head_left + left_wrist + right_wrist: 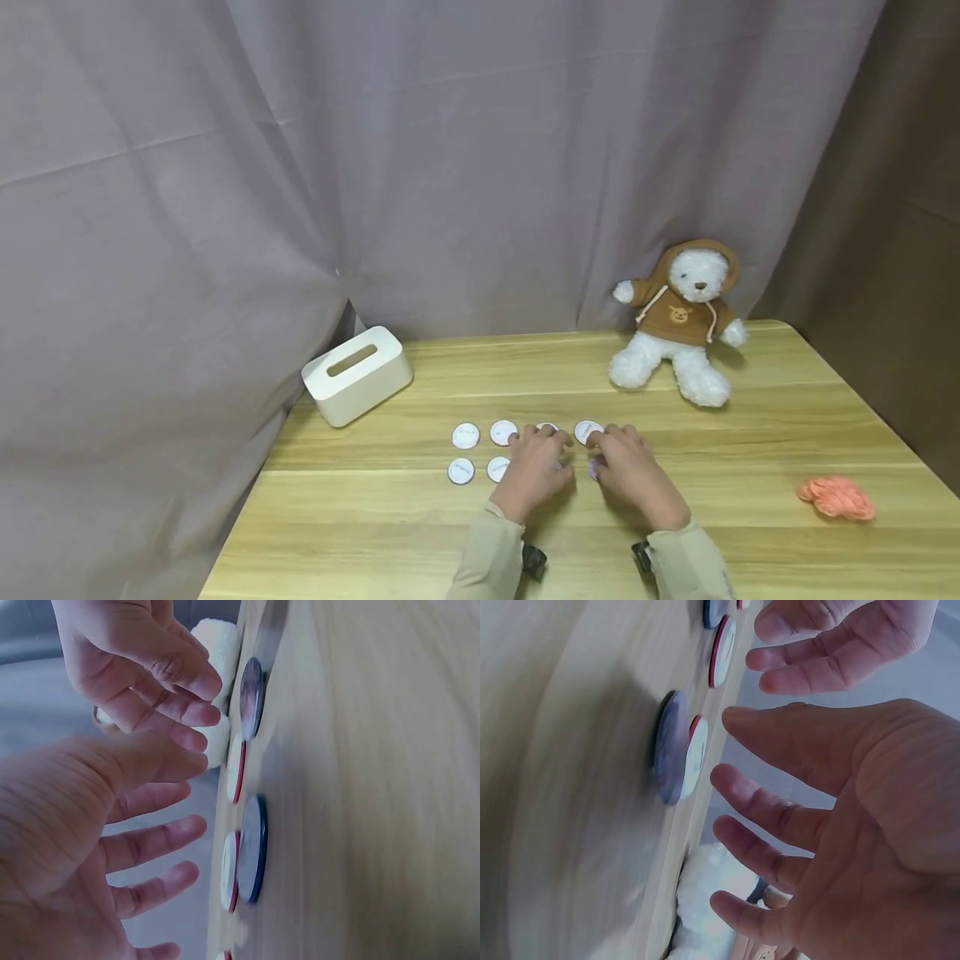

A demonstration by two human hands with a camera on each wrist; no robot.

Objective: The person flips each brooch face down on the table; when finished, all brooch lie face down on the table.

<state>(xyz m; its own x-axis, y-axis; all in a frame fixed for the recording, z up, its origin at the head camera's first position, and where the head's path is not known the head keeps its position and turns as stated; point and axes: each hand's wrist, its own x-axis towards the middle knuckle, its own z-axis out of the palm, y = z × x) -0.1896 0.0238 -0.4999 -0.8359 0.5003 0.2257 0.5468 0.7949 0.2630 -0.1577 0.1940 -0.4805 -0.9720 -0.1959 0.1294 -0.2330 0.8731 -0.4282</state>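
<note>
Round flat discs lie in two rows on the table. White discs with small markings show at the left of the back row [465, 435] and the front row [461, 471]. My left hand [534, 467] hovers over the third column, partly hiding its discs. My right hand [633, 471] is above the right end, beside a white disc [588, 431] and a purple-topped disc [671, 748]. In the wrist views, both hands have spread, slightly bent fingers and hold nothing. The discs beneath them lie on the wood, apart from the fingertips. Some discs have red rims, others dark ones.
A white tissue box [360, 379] stands at the table's back left. A white teddy bear [678, 325] in a brown hoodie sits at the back right. Coral yarn [836, 498] lies at the right. Grey curtain [480, 167] hangs behind the wooden table [360, 533].
</note>
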